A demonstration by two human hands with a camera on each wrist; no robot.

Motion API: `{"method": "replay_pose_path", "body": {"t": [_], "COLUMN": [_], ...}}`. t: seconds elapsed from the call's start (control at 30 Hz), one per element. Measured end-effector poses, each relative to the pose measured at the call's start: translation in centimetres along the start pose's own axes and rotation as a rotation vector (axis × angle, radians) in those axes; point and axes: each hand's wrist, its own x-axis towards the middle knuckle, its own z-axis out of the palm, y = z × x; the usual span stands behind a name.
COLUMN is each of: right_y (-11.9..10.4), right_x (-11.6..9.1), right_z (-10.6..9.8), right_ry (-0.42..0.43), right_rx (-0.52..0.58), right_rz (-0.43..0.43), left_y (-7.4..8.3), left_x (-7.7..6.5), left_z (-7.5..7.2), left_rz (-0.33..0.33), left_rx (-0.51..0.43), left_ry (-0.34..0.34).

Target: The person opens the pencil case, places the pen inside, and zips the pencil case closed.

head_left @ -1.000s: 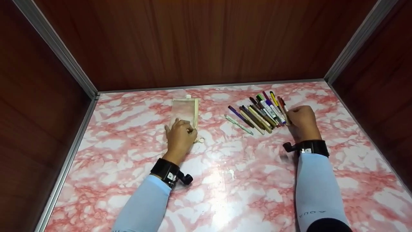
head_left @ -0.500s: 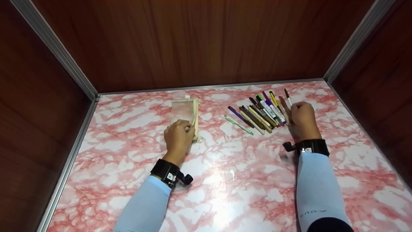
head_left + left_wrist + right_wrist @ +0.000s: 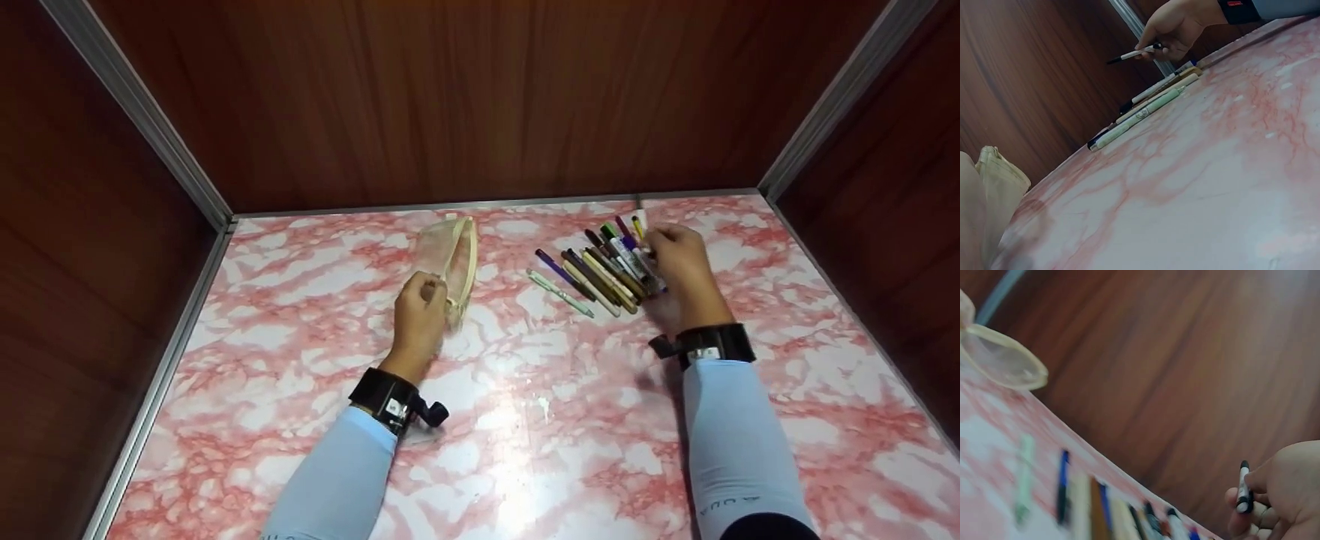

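My left hand point(image 3: 418, 319) pinches the near end of a sheer cream zip pencil pouch point(image 3: 433, 246), whose zipped side gapes apart. The pouch's mouth point(image 3: 1008, 363) shows as a rounded opening in the right wrist view. My right hand point(image 3: 681, 262) pinches a white pen with dark ends point(image 3: 1133, 54), raised above the table over the right side of a row of pens. Seen from the right wrist, that pen point(image 3: 1244, 486) sits between thumb and fingers. Several pens and markers point(image 3: 611, 262) lie side by side, the rightmost partly hidden by my right hand. A pale green pen point(image 3: 560, 292) lies leftmost.
The table point(image 3: 517, 420) has a red-and-white marbled top. Dark wood panels point(image 3: 480, 97) stand at the back and both sides, with grey metal strips point(image 3: 161, 135) along the corners.
My right hand has lifted a white pen from the right end of the row and moved left with it. My left hand has raised the pouch's edge, and its zipped side has spread open.
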Motion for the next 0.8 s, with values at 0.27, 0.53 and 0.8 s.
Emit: {"method": "replay_pose_path", "body": {"t": [0.27,0.53,0.8], "right_y": [-1.9,-2.8,-3.0], "right_x": [-2.8,-4.3,-5.2], "right_z": [7.1,14.8,19.7], "right_ry": [-0.110,-0.209,-0.255], "right_rx": [0.221,0.352,0.384], "right_rz": [-0.060,-0.085,-0.128], "left_y": [-0.3,-0.6,-0.6], "left_x": [0.2,0.6,0.6], "left_z": [0.0,-0.2,0.1], "left_rz": [0.004,-0.012,-0.008], "left_rx": [-0.092,-0.150,-0.141], "left_ry": [0.003,-0.010,0.000]}}
